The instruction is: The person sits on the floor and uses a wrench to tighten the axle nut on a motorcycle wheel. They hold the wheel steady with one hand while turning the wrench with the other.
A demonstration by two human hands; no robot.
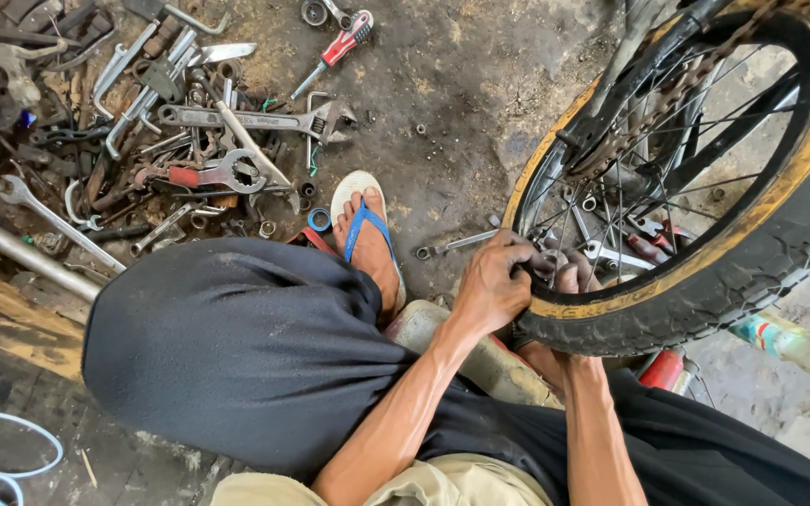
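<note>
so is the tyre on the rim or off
On. The tyre sits around the yellow rim along the whole visible arc; both hands, left and right, grip its lower edge.

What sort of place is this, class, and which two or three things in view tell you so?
Most likely a small, informal bicycle repair workshop. A heap of spanners and wrenches lies on the grimy concrete floor, a red-handled screwdriver beside it, and both hands work at the rim of a spoked bicycle wheel.

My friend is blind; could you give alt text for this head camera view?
A seated person's left hand and right hand grip the rim of a bicycle wheel with a yellow-walled tyre. A pile of wrenches lies on the dirty floor beside their sandalled foot.
</note>
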